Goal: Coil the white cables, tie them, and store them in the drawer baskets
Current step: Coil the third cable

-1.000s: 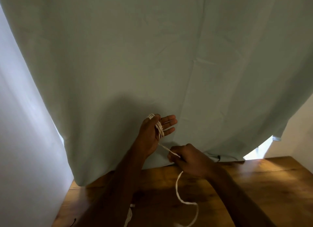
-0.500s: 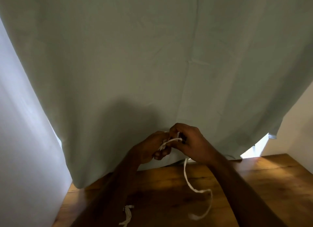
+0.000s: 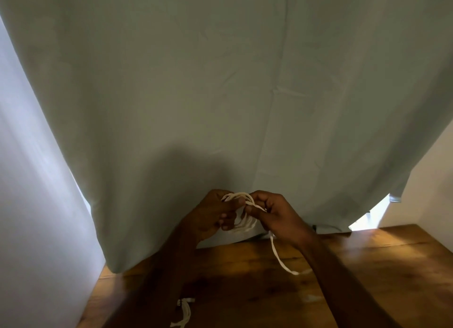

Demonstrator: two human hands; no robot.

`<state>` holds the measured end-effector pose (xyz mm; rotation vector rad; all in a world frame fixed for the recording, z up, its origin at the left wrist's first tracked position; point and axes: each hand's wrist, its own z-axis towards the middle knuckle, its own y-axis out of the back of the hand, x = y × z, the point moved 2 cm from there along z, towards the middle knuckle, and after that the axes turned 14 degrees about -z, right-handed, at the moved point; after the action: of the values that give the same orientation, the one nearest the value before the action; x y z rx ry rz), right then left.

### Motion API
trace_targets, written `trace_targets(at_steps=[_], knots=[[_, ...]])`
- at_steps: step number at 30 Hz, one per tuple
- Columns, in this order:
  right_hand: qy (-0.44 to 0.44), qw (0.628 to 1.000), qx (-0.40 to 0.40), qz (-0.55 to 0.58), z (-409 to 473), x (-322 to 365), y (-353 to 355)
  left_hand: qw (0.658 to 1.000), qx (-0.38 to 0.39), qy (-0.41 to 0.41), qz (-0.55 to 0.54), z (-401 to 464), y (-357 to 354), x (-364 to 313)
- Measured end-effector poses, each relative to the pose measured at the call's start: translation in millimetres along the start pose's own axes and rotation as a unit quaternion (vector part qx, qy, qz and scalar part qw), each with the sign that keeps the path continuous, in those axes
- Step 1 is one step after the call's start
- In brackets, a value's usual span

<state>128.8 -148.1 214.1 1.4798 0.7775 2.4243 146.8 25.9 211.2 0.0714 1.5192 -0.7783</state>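
Note:
A white cable (image 3: pixel 241 213) is wound into a small coil of several loops, held up between both hands above the wooden table (image 3: pixel 382 273). My left hand (image 3: pixel 213 215) grips the coil's left side with curled fingers. My right hand (image 3: pixel 274 212) pinches a strand at the coil's top right. The cable's loose tail (image 3: pixel 279 256) hangs from under my right hand down to the table. A second white cable bundle (image 3: pixel 184 313) lies on the table near the bottom edge, partly hidden by my left forearm. No drawer or basket is in view.
A pale grey-green curtain (image 3: pixel 220 95) hangs right behind the hands and reaches the table's back edge. White walls stand at left (image 3: pixel 29 205) and right. A dark cord (image 3: pixel 326 227) lies at the curtain's foot.
My left hand went from flat and spread to curled around the coil. My right hand rose from the table to meet it, drawing up the tail, which now hangs shorter.

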Motion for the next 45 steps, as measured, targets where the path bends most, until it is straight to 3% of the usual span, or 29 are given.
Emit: trace_targets(at_steps=[4,8,13,17,23,29,33,37,40,45], knots=[[-0.006,0.999,-0.04,0.008,1,1,-3,0.999,-0.033,-0.034,-0.008,1,-7,3],[0.02,0.997,-0.011,-0.074,0,-2,-1,0.999,0.038,-0.027,0.017,-4,0,11],[0.025,0.987,-0.002,-0.158,0,-8,-4,0.996,-0.035,0.004,0.08,-10,12,26],[0.03,0.99,-0.023,-0.136,9,1,8,0.998,-0.018,0.054,-0.012,-14,8,22],[-0.069,0.997,0.019,-0.033,2,-7,3,0.978,0.043,0.037,-0.2,0,3,-2],[-0.063,0.979,0.087,-0.171,-9,-19,-1,0.956,0.057,-0.006,-0.289,10,8,-12],[-0.022,0.96,0.096,-0.261,-14,-23,-4,0.953,0.014,-0.037,-0.301,13,10,-14],[0.02,0.918,0.138,-0.37,-19,-26,-14,0.961,-0.068,-0.09,-0.252,23,8,-14],[0.051,0.911,0.126,-0.389,-18,-22,-15,0.975,-0.104,-0.094,-0.174,25,2,-15],[0.102,0.913,0.097,-0.383,-11,2,-5,0.985,-0.114,-0.072,0.109,26,0,-1]])
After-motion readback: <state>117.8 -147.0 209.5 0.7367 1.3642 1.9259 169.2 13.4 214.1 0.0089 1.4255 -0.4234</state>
